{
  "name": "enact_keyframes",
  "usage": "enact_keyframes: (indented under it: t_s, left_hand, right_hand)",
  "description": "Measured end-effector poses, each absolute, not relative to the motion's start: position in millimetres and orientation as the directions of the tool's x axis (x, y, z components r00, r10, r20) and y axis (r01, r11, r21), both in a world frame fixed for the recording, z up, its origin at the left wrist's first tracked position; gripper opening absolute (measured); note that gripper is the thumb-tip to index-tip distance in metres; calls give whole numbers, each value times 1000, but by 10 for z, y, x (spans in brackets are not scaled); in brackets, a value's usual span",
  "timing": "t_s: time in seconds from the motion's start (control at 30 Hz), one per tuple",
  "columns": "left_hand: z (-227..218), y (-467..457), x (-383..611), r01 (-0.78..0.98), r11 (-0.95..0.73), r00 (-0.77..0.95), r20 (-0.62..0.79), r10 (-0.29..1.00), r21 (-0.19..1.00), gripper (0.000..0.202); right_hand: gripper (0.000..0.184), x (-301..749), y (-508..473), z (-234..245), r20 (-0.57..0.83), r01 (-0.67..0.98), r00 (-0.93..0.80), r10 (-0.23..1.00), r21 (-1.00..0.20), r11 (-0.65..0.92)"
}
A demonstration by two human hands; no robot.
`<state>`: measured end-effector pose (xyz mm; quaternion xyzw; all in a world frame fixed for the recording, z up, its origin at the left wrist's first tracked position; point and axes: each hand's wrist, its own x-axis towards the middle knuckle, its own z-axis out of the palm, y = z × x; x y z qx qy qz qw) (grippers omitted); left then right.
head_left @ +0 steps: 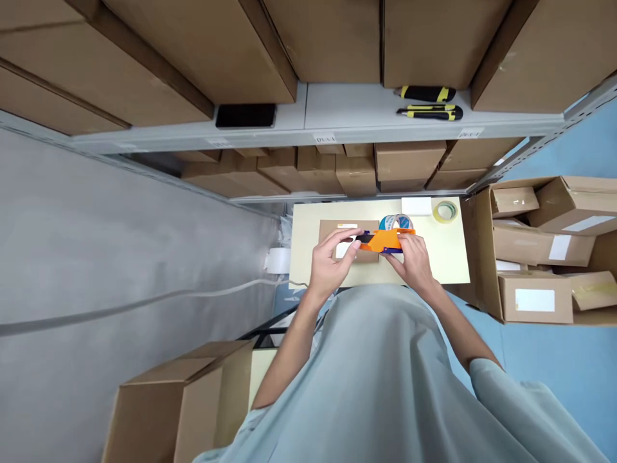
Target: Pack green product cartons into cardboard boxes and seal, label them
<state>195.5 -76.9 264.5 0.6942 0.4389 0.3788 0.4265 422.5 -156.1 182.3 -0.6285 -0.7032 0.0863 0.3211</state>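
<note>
Both my hands are at an orange tape dispenser (384, 240) with dark blue and black parts, held above the small table. My left hand (328, 260) has its thumb and fingers around the dark left end. At the right end, the fingers of my right hand (415, 260) are closed on the orange body. A tape roll (388, 222) with blue and white print shows just behind the dispenser; whether it is mounted there I cannot tell. Under my hands lies a flat cardboard box (332, 226) with a white label, partly hidden.
On the table (448, 257) lie a clear tape roll (444, 211) and a white stack of labels or paper (416, 206). The shelf above holds cardboard boxes, a black phone (245, 116) and two utility knives (429, 112). A large carton (496, 302) of packed boxes stands right; an open carton (144, 411), lower left.
</note>
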Motion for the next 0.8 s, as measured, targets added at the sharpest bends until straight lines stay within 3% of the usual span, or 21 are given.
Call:
enact_keyframes:
  t_s: [0.4,0.63,0.8]
  left_hand:
    - [2708,-927,2037,299,-460,399,328,856,836,18]
    - [2743,-976,1987,322,-552,419,407,812,769,10]
    - [2582,-1043,1986,389,-573,417,416,808,722,11]
  right_hand:
    - [28,4367,-1922,2039,411,877,-77,908,-406,258]
    - [28,4379,-1979,2152,503,914,-155,850,-253,316]
    - [35,4465,-2029,2102,408,916,-230,884,-216,338]
